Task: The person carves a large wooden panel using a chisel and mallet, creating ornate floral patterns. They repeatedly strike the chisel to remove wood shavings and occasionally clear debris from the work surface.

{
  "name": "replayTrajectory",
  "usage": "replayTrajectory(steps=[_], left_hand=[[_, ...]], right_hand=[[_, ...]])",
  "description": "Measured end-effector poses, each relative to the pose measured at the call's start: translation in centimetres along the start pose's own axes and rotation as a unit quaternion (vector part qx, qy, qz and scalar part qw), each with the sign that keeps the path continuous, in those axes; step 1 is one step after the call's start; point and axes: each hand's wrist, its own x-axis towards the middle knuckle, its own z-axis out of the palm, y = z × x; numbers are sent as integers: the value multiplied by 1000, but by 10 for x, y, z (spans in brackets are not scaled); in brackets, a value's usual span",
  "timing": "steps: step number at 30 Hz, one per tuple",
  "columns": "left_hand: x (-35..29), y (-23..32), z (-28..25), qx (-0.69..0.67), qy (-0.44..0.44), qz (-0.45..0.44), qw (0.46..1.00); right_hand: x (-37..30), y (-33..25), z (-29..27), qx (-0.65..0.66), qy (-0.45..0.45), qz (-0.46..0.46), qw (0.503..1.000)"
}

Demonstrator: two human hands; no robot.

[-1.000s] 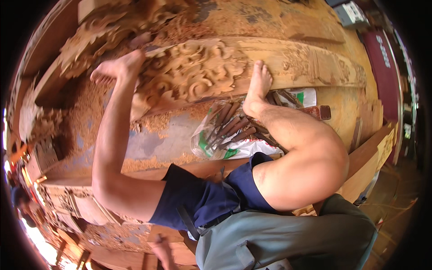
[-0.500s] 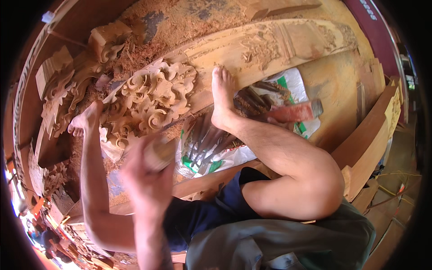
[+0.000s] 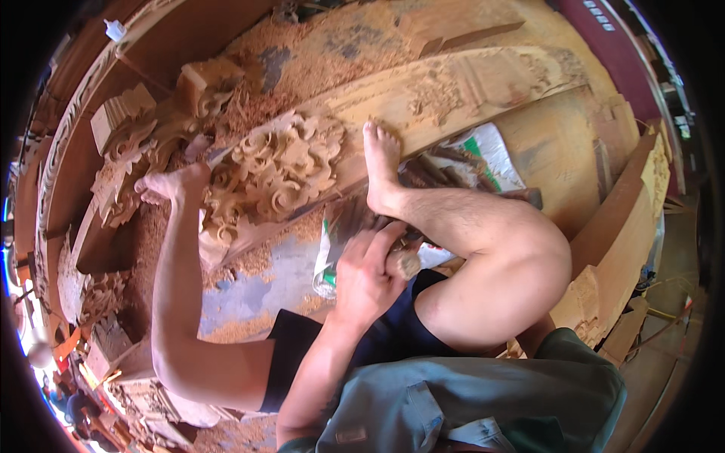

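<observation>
My left hand (image 3: 366, 272) is closed around a wooden tool handle (image 3: 405, 264), whose round, pale end faces up. It is low over a white and green plastic bag (image 3: 504, 162) on which several dark carving tools (image 3: 453, 170) lie; the handle's lower end is hidden. My right hand is out of sight behind my bent right leg, and only a bit of that forearm shows below the knee. Beyond my left hand lies a long wooden board with a deeply carved leaf-and-scroll part (image 3: 279, 166). My right foot (image 3: 383, 158) rests against it.
Carved wood pieces (image 3: 124, 113) stand at the left, by my left foot (image 3: 174, 185). Shavings (image 3: 302, 79) cover the work surface. The end of a block (image 3: 530, 198) shows behind my right knee. Long timber pieces (image 3: 615, 219) run along the right side.
My left hand has moved right and down toward the tools with the handle in it. The reddish block at the right is now mostly hidden behind my knee. The view has shifted slightly.
</observation>
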Motion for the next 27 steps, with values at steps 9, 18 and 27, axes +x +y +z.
replayTrajectory(steps=[9, 18, 27], left_hand=[[-47, -38, -48, -40, 42, -20, 998], [-44, -61, -42, -114, -37, 19, 993], [11, -92, 24, -75, -192, 177, 963]], right_hand=[[-47, 21, -41, 139, 71, -14, 988], [-151, 128, -114, 373, 109, 172, 905], [-165, 167, -96, 419, -48, 249, 872]])
